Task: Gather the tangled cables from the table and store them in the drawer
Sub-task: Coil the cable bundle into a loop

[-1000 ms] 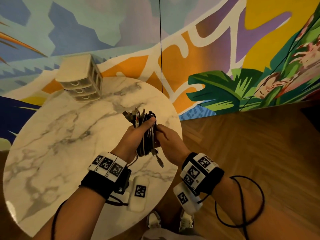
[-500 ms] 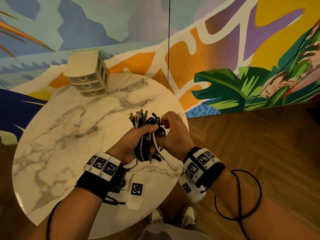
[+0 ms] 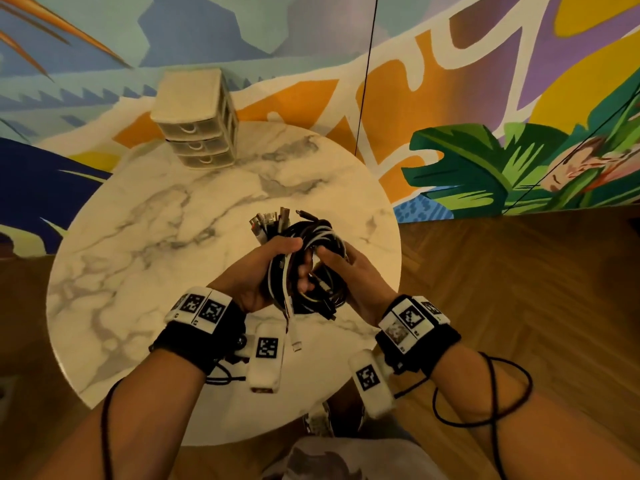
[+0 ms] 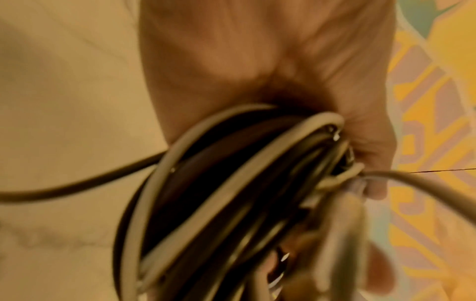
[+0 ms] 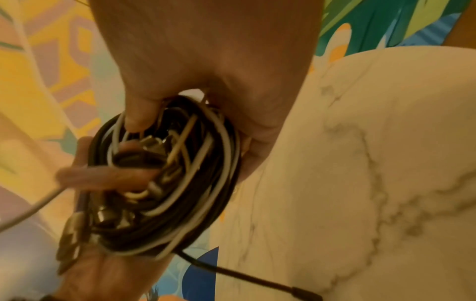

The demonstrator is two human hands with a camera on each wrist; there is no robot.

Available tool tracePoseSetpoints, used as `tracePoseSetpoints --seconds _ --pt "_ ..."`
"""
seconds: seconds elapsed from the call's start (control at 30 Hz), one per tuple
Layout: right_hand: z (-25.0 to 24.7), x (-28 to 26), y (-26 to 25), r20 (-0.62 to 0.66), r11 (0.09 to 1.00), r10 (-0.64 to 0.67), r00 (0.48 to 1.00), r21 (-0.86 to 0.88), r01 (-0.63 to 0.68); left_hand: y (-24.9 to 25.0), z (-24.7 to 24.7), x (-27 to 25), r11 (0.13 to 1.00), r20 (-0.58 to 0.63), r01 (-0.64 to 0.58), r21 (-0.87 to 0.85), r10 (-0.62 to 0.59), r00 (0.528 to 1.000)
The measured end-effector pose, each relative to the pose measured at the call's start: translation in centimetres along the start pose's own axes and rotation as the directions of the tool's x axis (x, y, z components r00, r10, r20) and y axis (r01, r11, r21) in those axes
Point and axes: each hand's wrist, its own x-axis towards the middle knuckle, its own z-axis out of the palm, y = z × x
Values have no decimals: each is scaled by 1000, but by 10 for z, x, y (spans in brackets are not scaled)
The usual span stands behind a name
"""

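A coiled bundle of black and white cables (image 3: 311, 261) is held above the near right part of the round marble table (image 3: 145, 258). My left hand (image 3: 266, 268) grips the bundle's left side, thumb over the top, with several plug ends (image 3: 268, 223) sticking up past it. My right hand (image 3: 341, 268) holds the right side of the coil, thumb pinching the loops. A white plug end (image 3: 296, 344) dangles below. The wrist views show the cable bundle (image 4: 231, 203) and the coiled cables (image 5: 167, 183) wrapped in fingers. The small beige drawer unit (image 3: 197, 119) stands at the table's far edge, all three drawers closed.
A painted mural wall (image 3: 450, 98) rises just behind the table. Wooden floor (image 3: 519, 289) lies to the right. A thin black cord (image 3: 363, 74) hangs down the wall. Marble between the drawer unit and my hands carries nothing.
My right hand has shifted from the coil's top to its right side and taken a fuller hold. The bundle looks rounder and more gathered. A white plug now dangles lower.
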Motion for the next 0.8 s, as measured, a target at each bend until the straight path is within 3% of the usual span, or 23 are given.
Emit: tracePoseSetpoints --seconds 0.07,0.23,0.43,0.57,0.63,0.8 --pt "1 3 5 -52 998 -31 998 -53 28 2 -1 -1 999 -58 2 37 0 998" --pt "-4 9 2 -158 983 -109 981 -161 84 -2 9 -5 980 -191 -114 166 145 971" --pt "-13 6 3 -166 991 -86 982 -115 67 -24 40 -2 935 -359 -260 243 336 871" --pt "-23 6 6 -169 982 -91 981 -177 60 -36 44 -1 869 -373 -207 449 393 840" --pt "-25 6 10 -172 981 -70 983 -192 37 -41 43 2 837 -442 -165 521 430 787" --pt "-24 13 10 -149 982 -1 989 -187 -27 -45 46 2 867 -521 -206 453 445 728"
